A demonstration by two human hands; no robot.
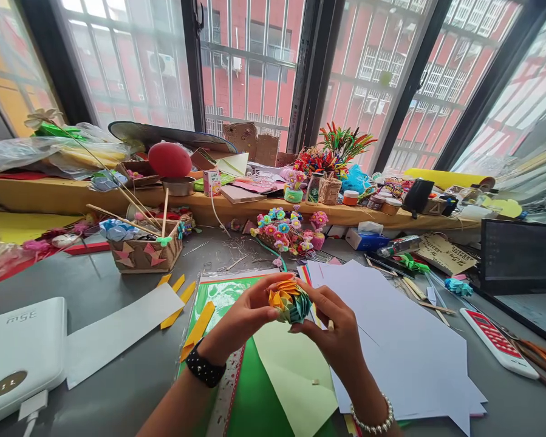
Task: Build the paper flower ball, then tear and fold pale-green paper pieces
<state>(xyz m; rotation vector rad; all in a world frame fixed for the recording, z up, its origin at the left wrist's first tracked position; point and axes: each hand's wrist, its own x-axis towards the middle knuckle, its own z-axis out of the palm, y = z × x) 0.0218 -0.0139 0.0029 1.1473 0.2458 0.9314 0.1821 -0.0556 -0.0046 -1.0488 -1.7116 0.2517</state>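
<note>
Both hands meet over the middle of the grey table (131,370). Between them sits a folded paper flower (290,300) in yellow, orange and teal layers. My left hand (245,318), with a black band on the wrist, pinches its left side with thumb and fingers. My right hand (334,334), with a bead bracelet on the wrist, curls round its right side and also holds a thin wooden stick (330,325). Under the hands lie green paper sheets (273,376) and white paper sheets (400,340).
A white power bank (20,352) lies at the left front beside yellow paper strips (181,303). A cardboard basket (145,249), a cluster of small paper flowers (286,233), a laptop (518,273) and a red calculator (498,343) stand around. The window shelf (236,209) is full of craft supplies.
</note>
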